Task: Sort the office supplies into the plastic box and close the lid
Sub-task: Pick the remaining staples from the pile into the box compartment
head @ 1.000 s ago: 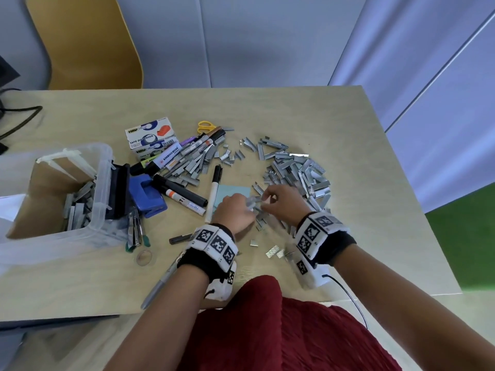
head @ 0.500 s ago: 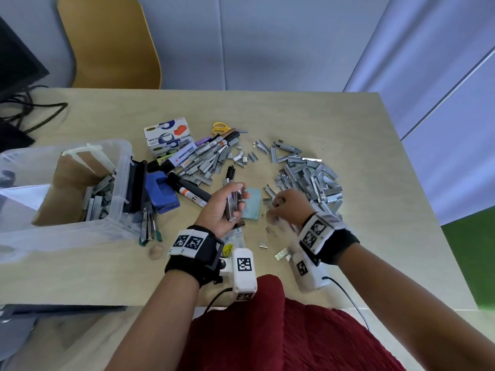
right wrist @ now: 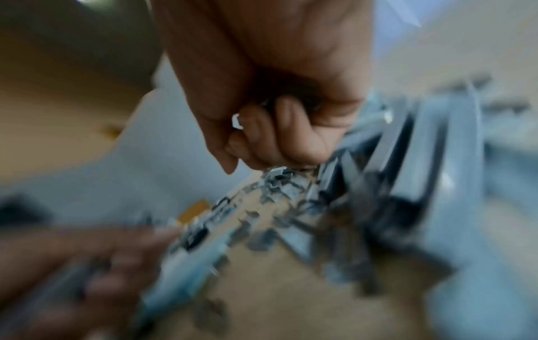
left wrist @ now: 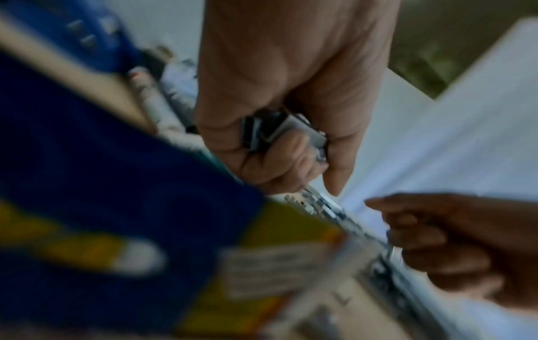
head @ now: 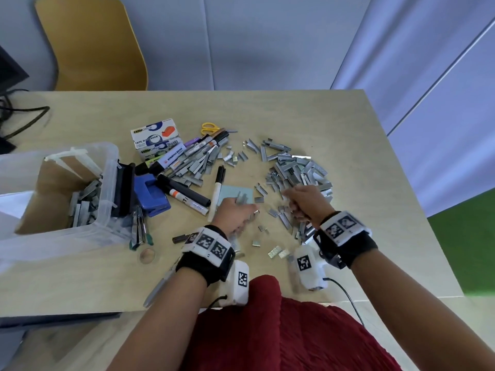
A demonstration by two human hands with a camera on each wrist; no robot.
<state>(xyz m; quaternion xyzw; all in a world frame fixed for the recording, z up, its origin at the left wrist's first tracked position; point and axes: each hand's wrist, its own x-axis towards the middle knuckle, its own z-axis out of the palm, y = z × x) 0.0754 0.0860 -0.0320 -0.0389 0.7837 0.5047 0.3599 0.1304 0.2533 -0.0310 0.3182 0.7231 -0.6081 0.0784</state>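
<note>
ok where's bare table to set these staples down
Bare table runs along the far edge, beyond the scissors, and down the right side past the staple pile. It is crowded between the plastic box and both hands.

A person with bare forearms wears a black wristband (head: 206,259) on the left arm and another (head: 345,243) on the right, each wrapped in a white strip of square black-and-white markers, with a white camera unit (head: 310,266) trailing a black cable, above red ribbed clothing (head: 281,330).
</note>
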